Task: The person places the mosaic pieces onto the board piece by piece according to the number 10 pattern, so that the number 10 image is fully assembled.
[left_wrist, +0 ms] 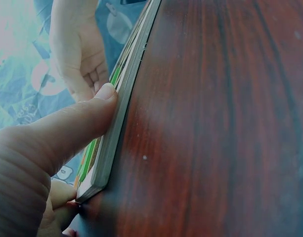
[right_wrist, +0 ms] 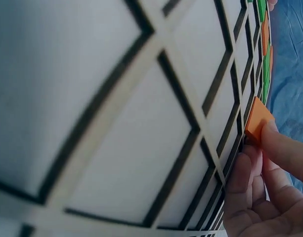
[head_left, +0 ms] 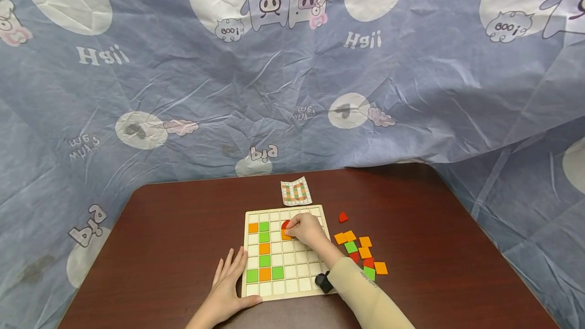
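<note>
A cream grid board (head_left: 291, 286) lies on the table, with orange and green square tiles in its left columns. My right hand (head_left: 308, 228) pinches an orange square tile (head_left: 286, 234) over an upper middle cell, just below a red rounded tile (head_left: 285, 224). In the right wrist view that orange tile (right_wrist: 257, 121) sits tilted against the grid, thumb and fingers at its edge. My left hand (head_left: 225, 288) rests at the board's near left corner, fingers spread along the left side. Its thumb (left_wrist: 87, 118) lies on the near edge in the left wrist view.
Several loose orange, green and red tiles (head_left: 364, 252) lie right of the board, with one red rounded tile (head_left: 343, 217) farther back. A small printed pattern card (head_left: 296, 191) lies behind the board. A grey-blue patterned cloth (head_left: 292, 80) hangs behind the dark wooden table (head_left: 183, 232).
</note>
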{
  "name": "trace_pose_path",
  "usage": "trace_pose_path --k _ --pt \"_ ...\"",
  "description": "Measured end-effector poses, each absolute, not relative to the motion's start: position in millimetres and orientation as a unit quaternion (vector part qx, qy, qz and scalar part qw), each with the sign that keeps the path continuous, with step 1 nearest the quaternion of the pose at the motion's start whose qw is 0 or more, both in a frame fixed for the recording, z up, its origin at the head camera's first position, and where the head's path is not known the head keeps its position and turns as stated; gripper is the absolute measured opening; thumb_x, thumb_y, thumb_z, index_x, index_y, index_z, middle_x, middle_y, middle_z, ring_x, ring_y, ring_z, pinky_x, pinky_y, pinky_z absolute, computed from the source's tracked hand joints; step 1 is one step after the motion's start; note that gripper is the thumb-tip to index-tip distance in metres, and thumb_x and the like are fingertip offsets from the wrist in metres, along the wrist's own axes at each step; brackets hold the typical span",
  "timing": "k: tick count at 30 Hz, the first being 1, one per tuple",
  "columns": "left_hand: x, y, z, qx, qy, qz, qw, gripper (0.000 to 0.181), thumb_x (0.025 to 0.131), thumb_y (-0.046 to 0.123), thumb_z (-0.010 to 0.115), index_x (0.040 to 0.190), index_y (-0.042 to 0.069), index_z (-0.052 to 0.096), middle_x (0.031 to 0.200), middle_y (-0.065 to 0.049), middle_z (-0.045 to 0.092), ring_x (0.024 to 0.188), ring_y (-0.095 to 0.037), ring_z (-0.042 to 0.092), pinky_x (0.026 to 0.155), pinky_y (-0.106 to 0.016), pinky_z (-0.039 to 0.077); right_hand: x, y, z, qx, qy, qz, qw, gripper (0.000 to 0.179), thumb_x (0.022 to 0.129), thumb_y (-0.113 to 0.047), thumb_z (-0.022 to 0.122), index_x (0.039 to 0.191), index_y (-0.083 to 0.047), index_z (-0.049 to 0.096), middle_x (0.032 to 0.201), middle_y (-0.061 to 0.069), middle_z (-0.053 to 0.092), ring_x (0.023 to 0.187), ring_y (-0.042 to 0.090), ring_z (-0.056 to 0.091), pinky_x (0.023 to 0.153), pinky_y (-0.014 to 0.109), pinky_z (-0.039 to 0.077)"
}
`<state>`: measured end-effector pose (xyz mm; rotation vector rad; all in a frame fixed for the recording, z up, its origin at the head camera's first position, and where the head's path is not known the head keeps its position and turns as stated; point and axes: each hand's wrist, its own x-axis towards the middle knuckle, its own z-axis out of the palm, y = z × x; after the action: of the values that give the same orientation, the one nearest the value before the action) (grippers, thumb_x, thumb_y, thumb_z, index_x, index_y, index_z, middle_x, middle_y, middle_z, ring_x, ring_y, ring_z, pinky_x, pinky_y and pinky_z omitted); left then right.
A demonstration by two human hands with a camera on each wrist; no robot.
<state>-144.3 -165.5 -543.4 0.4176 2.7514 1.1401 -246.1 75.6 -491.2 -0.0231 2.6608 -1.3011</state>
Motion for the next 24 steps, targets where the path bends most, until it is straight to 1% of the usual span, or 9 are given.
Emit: trace_pose_path --k 3,4,8,10,11,15,18,22,24 --pt "-144 -165 -543 0.139 0.913 0.377 0.065 0.117 0.067 0.051 0.085 0.155 0.003 0.026 0.163 -0.017 0.02 0.152 -0.042 0.005 0.106 -0.01 -0.024 -247 74 -491 -0.007 0.9 -0.427 0.084 0.008 0.083 -0.011 0.079 0.082 -0.007 0.072 0.077 0.004 0.069 0.065 0.015 0.055 0.06 0.027 0.045" --pt "-144 -165 -542 0.14 0.912 0.38 0.063 0.116 0.067 0.051 0.086 0.155 0.002 0.026 0.163 -0.018 0.02 0.152 -0.043 0.005 0.109 -0.013 -0.023 -247 73 -491 -0.007 0.903 -0.423 0.081 0.008 0.082 -0.011 0.079 0.081 -0.007 0.072 0.077 0.003 0.069 0.065 0.015 0.055 0.061 0.027 0.045" --pt "-144 -165 -541 0.139 0.908 0.39 0.07 0.117 0.067 0.049 0.086 0.155 0.003 0.025 0.164 -0.017 0.018 0.152 -0.043 0.003 0.12 -0.037 -0.015 -247 71 -492 -0.009 0.91 -0.408 0.073 0.009 0.081 -0.011 0.08 0.081 -0.007 0.072 0.077 0.003 0.068 0.067 0.015 0.055 0.062 0.028 0.047" --pt "-145 -164 -541 0.139 0.907 0.391 0.072 0.117 0.067 0.048 0.087 0.155 0.003 0.025 0.164 -0.017 0.018 0.152 -0.043 0.002 0.12 -0.047 -0.011 -247 70 -493 -0.009 0.912 -0.403 0.07 0.01 0.081 -0.01 0.08 0.082 -0.006 0.071 0.078 0.004 0.066 0.068 0.015 0.055 0.063 0.028 0.047" --pt "-145 -164 -541 0.138 0.908 0.389 0.074 0.117 0.067 0.049 0.087 0.156 0.003 0.025 0.164 -0.017 0.018 0.152 -0.042 0.002 0.12 -0.049 -0.01 -247 69 -494 -0.009 0.914 -0.401 0.067 0.012 0.08 -0.01 0.081 0.082 -0.005 0.07 0.079 0.005 0.064 0.068 0.016 0.054 0.063 0.028 0.047" --pt "-145 -164 -541 0.138 0.909 0.386 0.073 0.117 0.067 0.049 0.086 0.156 0.003 0.025 0.164 -0.016 0.018 0.152 -0.042 0.002 0.12 -0.044 -0.012 -246 66 -495 -0.008 0.922 -0.384 0.042 0.02 0.076 -0.008 0.083 0.081 -0.004 0.064 0.081 0.006 0.055 0.07 0.018 0.049 0.064 0.03 0.044" --pt "-145 -164 -542 0.137 0.912 0.38 0.071 0.117 0.067 0.05 0.086 0.155 0.003 0.025 0.164 -0.016 0.019 0.153 -0.041 0.003 0.118 -0.031 -0.017 -245 64 -494 -0.006 0.928 -0.372 0.029 0.025 0.075 -0.007 0.084 0.077 -0.005 0.06 0.079 0.006 0.051 0.07 0.019 0.046 0.064 0.03 0.042" --pt "-145 -164 -542 0.136 0.912 0.381 0.072 0.117 0.067 0.05 0.086 0.155 0.003 0.025 0.164 -0.016 0.018 0.153 -0.041 0.003 0.119 -0.034 -0.016 -244 66 -491 0.008 0.922 -0.384 0.045 0.026 0.077 -0.009 0.084 0.075 -0.007 0.058 0.075 0.005 0.055 0.067 0.018 0.048 0.062 0.029 0.042" --pt "-145 -164 -541 0.135 0.91 0.386 0.073 0.117 0.067 0.049 0.087 0.155 0.003 0.026 0.164 -0.017 0.018 0.152 -0.042 0.003 0.12 -0.043 -0.012 -244 69 -490 0.017 0.916 -0.397 0.054 0.024 0.079 -0.011 0.082 0.076 -0.008 0.059 0.073 0.004 0.057 0.064 0.017 0.049 0.059 0.028 0.041"
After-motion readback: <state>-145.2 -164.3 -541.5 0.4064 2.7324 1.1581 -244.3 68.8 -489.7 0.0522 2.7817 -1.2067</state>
